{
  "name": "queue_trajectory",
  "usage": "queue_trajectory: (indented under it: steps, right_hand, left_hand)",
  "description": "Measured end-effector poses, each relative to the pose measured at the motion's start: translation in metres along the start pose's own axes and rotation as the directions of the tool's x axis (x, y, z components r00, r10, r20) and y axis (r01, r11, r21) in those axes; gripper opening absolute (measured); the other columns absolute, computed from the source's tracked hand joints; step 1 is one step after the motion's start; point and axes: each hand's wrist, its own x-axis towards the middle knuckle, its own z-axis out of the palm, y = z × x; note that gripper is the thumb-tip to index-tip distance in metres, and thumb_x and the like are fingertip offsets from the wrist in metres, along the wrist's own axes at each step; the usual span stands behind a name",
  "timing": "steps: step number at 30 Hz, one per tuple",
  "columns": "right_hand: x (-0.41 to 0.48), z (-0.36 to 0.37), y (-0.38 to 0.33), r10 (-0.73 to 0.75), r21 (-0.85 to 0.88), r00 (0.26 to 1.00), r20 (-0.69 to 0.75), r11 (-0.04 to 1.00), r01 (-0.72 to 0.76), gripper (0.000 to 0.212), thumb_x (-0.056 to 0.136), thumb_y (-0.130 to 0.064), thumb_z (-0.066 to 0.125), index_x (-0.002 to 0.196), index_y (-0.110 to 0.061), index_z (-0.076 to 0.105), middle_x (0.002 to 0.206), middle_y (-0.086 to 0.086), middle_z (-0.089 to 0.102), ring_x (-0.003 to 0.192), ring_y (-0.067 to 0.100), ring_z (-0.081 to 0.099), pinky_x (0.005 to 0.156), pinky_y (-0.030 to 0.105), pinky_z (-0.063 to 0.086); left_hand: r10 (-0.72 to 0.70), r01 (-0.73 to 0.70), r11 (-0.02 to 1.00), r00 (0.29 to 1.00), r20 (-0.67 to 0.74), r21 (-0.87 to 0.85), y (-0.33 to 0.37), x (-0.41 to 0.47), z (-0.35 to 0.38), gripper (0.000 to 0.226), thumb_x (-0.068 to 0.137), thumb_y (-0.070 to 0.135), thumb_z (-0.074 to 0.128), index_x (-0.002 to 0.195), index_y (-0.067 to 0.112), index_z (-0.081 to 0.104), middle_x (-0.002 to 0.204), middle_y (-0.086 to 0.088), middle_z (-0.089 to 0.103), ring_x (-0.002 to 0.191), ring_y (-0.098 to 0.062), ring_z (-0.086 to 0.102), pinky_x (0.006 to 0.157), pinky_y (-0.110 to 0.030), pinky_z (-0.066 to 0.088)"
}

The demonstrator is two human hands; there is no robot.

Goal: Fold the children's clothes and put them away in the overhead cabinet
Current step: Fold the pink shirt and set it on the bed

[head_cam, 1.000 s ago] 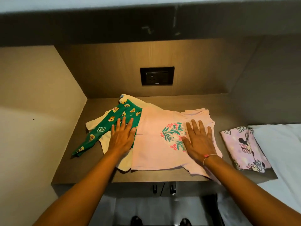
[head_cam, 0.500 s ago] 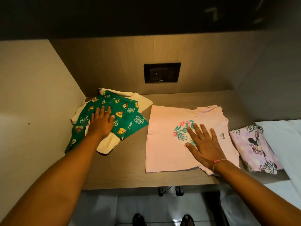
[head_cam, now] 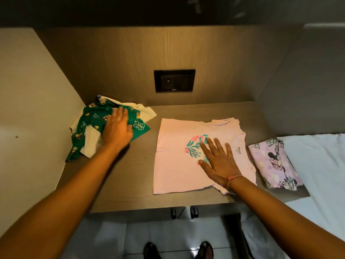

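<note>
Wooden shelf (head_cam: 121, 174): folding is just starting, stowing pending
Left hand (head_cam: 117, 131) lying flat on crumpled green clothes (head_cam: 87, 120), right hand (head_cam: 218, 161) pressing flat on pink tee (head_cam: 173, 174); 1 printed piece (head_cam: 274, 165) sitting folded alongside

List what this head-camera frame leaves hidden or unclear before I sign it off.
Head view only.
1. Cream fabric garment: mostly under the green cartoon-print garment and the left hand; type unclear.
2. Left hand's fingers: motion-blurred.
3. Pink floral-print T-shirt: the right hand covers part of the print.
4. Dark overhead unit: cut off by the top edge; doors unseen.
</note>
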Motion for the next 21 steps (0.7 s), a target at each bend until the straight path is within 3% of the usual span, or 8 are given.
queue_trajectory:
  steps: [5, 8, 11, 15, 18, 21]
  right_hand:
    - [0.009, -0.004, -0.015, -0.084, -0.012, 0.995, 0.048, 0.996, 0.085, 0.069, 0.096, -0.065, 0.012, 0.154, -0.034, -0.008, 0.163, -0.004, -0.014, 0.148, 0.021, -0.020, 0.118, 0.053, -0.012]
    - [-0.004, -0.012, -0.010, -0.111, 0.053, 0.993, 0.028, 0.993, 0.109, 0.068, 0.097, -0.063, 0.015, 0.154, -0.033, -0.006, 0.163, -0.004, -0.012, 0.149, 0.021, -0.016, 0.119, 0.049, -0.012]
    - [-0.046, -0.015, 0.015, -0.119, 0.111, 0.990, -0.082, 0.986, 0.127, 0.065, 0.099, -0.058, 0.021, 0.156, -0.029, 0.008, 0.164, -0.002, 0.002, 0.151, 0.021, -0.005, 0.122, 0.044, -0.003]
    - [-0.114, 0.002, 0.047, -0.223, 0.094, 0.960, -0.172, 0.966, 0.241, 0.063, 0.098, -0.059, 0.032, 0.152, -0.027, 0.029, 0.161, -0.001, 0.021, 0.151, 0.019, 0.008, 0.121, 0.043, 0.013]
    - [-0.142, 0.018, 0.063, -0.288, 0.029, 0.946, -0.147, 0.955, 0.295, 0.066, 0.094, -0.061, 0.042, 0.150, -0.027, 0.034, 0.161, -0.002, 0.023, 0.150, 0.020, 0.011, 0.120, 0.045, 0.016]
    - [-0.147, 0.027, 0.066, -0.280, 0.003, 0.937, -0.211, 0.958, 0.287, 0.055, 0.092, -0.044, 0.059, 0.141, -0.023, 0.048, 0.155, 0.003, 0.036, 0.146, 0.027, 0.027, 0.118, 0.047, 0.024]
  left_hand:
    - [0.357, -0.336, 0.932, 0.916, 0.181, -0.137, 0.082, -0.115, 0.029, 0.069, 0.096, 0.058, 0.021, 0.155, 0.024, 0.011, 0.160, 0.004, -0.002, 0.150, -0.018, -0.005, 0.119, -0.039, -0.005]
    - [0.383, -0.379, 0.922, 0.874, 0.300, -0.073, 0.081, -0.158, 0.052, 0.073, 0.093, 0.066, 0.008, 0.154, 0.028, -0.005, 0.161, 0.004, -0.015, 0.149, -0.017, -0.016, 0.118, -0.036, -0.014]
    - [0.351, -0.354, 0.934, 0.891, 0.289, -0.043, 0.068, -0.173, 0.058, 0.074, 0.093, 0.066, 0.007, 0.156, 0.028, -0.001, 0.162, 0.003, -0.012, 0.150, -0.018, -0.015, 0.120, -0.038, -0.011]
    - [0.336, -0.328, 0.942, 0.903, 0.269, -0.074, 0.065, -0.176, 0.048, 0.074, 0.094, 0.066, 0.011, 0.156, 0.026, 0.006, 0.163, 0.001, -0.005, 0.151, -0.020, -0.009, 0.122, -0.040, -0.004]
    - [0.411, -0.395, 0.910, 0.898, 0.157, -0.123, 0.064, -0.190, 0.041, 0.078, 0.093, 0.071, 0.024, 0.153, 0.022, 0.029, 0.161, 0.000, 0.017, 0.150, -0.021, 0.011, 0.120, -0.045, 0.008]
    - [0.482, -0.466, 0.874, 0.869, 0.114, -0.140, 0.056, -0.214, 0.044, 0.079, 0.086, 0.074, 0.046, 0.146, 0.021, 0.045, 0.156, -0.002, 0.034, 0.146, -0.022, 0.027, 0.117, -0.048, 0.021]
